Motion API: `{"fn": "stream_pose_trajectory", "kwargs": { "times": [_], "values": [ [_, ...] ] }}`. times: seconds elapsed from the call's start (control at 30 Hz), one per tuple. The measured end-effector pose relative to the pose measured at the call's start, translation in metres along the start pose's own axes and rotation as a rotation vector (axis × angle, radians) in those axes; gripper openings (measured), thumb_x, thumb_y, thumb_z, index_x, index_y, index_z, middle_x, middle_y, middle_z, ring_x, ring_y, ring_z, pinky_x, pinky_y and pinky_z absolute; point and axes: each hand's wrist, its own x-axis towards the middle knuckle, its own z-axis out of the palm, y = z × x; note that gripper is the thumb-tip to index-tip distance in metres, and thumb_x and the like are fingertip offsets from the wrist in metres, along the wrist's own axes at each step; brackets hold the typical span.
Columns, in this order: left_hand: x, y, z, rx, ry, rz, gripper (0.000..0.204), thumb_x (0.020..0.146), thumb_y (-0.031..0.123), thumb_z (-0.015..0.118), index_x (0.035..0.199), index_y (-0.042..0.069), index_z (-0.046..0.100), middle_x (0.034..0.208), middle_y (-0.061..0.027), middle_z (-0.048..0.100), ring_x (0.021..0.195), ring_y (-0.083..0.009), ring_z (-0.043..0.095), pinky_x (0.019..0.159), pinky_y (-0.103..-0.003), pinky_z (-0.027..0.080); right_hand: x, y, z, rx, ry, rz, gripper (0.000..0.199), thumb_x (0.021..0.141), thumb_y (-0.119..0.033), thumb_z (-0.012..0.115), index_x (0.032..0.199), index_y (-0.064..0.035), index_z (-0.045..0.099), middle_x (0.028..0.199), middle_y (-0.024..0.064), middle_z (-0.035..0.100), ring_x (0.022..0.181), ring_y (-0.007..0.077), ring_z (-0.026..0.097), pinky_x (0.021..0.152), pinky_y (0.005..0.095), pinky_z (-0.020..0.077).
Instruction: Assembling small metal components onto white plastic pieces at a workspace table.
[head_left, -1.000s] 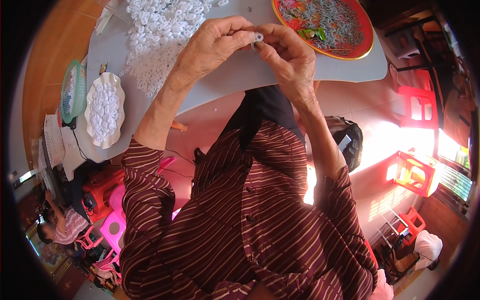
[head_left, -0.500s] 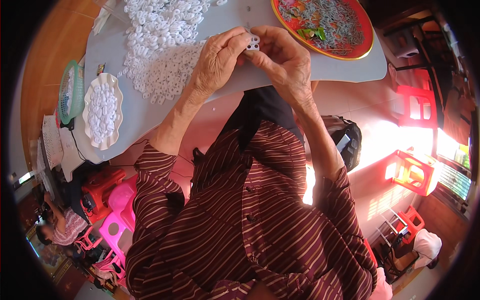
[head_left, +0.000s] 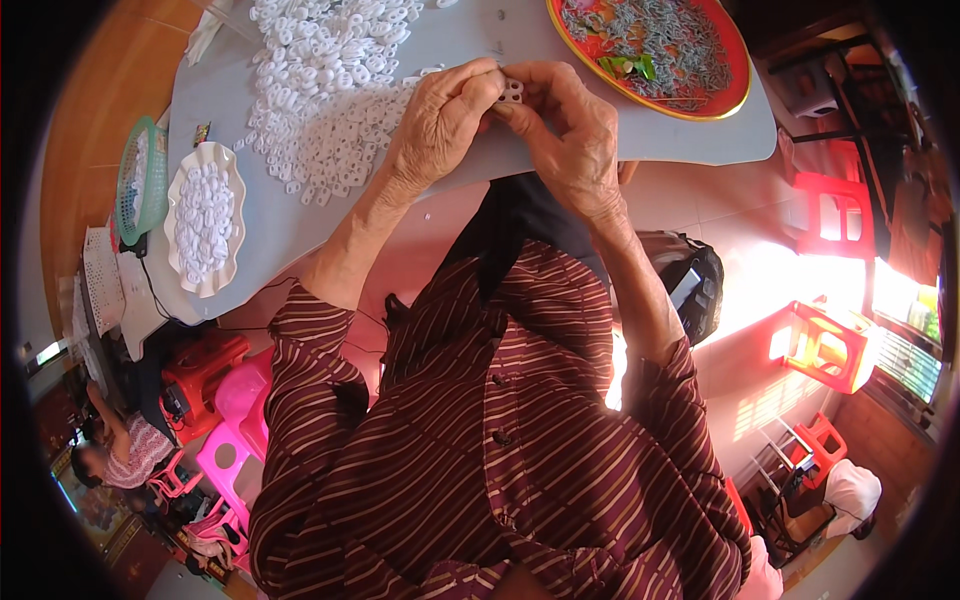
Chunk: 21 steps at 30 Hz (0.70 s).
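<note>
Over the table's near edge, a small white plastic piece with holes [head_left: 512,92] is held between my two hands. My right hand [head_left: 572,135] pinches it between thumb and bent fingers. My left hand [head_left: 445,120] is closed, its fingertips pressed together against the piece's left side; anything else inside them is hidden. Left of my hands spreads a heap of small white plastic pieces [head_left: 325,75], oval ones farther back and squarish holed ones nearer. To the right, a red round tray with a gold rim [head_left: 735,100] carries many small grey metal parts and some green bits.
A white scalloped dish [head_left: 240,240] filled with white oval pieces sits at the table's left end, beside a green mesh basket [head_left: 152,190]. Pink stools [head_left: 225,455] and red stools [head_left: 830,345] stand around. A dark bag [head_left: 712,290] lies on the floor. Another person [head_left: 135,445] is at far left.
My hands stay together around the white piece, which has shifted slightly right and tilted. My right fingers have curled a little more over it.
</note>
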Motion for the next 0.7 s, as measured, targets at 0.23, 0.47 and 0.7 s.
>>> {"fn": "stream_pose_trajectory", "kwargs": {
  "times": [0.23,0.47,0.7],
  "values": [
    [-0.004,-0.004,0.004,0.010,0.013,0.070,0.027,0.091,0.024,0.045,0.081,-0.001,0.049,0.058,-0.0056,0.041,0.055,-0.0110,0.038,0.051,-0.029,0.037,-0.002,0.000,0.000,-0.017,0.006,0.002,0.019,0.077,0.003,0.064,0.092,-0.0002,0.055,0.070,0.0070,0.063,0.062,0.0143,0.061,0.056,0.0251,0.0472],
    [-0.003,-0.002,-0.002,0.106,-0.099,0.031,0.034,0.090,0.028,0.039,0.086,-0.004,0.050,0.064,-0.0106,0.048,0.056,-0.0180,0.046,0.055,-0.031,0.039,-0.001,-0.001,-0.002,-0.016,-0.007,-0.006,0.016,0.077,0.004,0.064,0.089,0.0004,0.054,0.070,0.0076,0.064,0.061,0.0146,0.062,0.056,0.0247,0.0473],
    [0.001,0.008,0.004,-0.022,-0.033,-0.090,0.037,0.092,0.032,0.043,0.087,-0.004,0.053,0.066,-0.0040,0.051,0.063,-0.0122,0.045,0.060,-0.028,0.039,0.001,0.005,-0.005,0.035,0.037,0.045,0.015,0.080,0.002,0.063,0.094,0.0025,0.057,0.075,0.0089,0.065,0.068,0.0124,0.063,0.061,0.0234,0.0488]
  ]
}}
